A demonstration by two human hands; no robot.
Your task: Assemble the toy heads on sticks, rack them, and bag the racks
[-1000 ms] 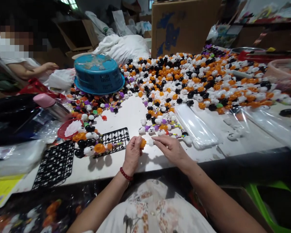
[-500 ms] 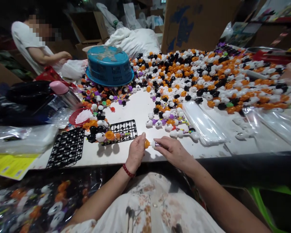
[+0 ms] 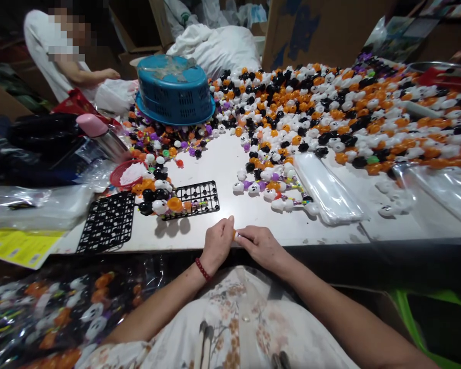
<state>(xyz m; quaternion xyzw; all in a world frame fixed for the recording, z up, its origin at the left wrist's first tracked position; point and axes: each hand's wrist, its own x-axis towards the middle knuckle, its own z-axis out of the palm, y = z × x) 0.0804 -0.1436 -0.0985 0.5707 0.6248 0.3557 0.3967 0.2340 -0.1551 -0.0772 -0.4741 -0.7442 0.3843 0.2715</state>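
My left hand (image 3: 217, 242) is closed round a small orange and white plastic Halloween toy (image 3: 236, 234), held low over the front edge of the table. From the other side my right hand (image 3: 264, 248) pinches its white end. Only a sliver of the toy shows between my fingers; the rest is hidden. Left of my hands, finished-looking toys with an orange cup-like end (image 3: 174, 205) lie across a black plastic grid (image 3: 203, 197). Ahead to the right are white ghost-head toys (image 3: 253, 188) with coloured tubes.
A big heap of orange, white and black toy parts (image 3: 292, 107) covers the back. A blue basket (image 3: 174, 95) stands upside down there. Clear plastic bags (image 3: 330, 189) lie right; a red dish of white powder (image 3: 117, 177) and pink-lidded flask (image 3: 103, 136) stand left. Another person (image 3: 67, 61) sits behind.
My right hand has moved left, closer to my left hand, and the toy between them is now mostly covered. Both hands are slightly lower against the table edge. The view has tilted down a little.
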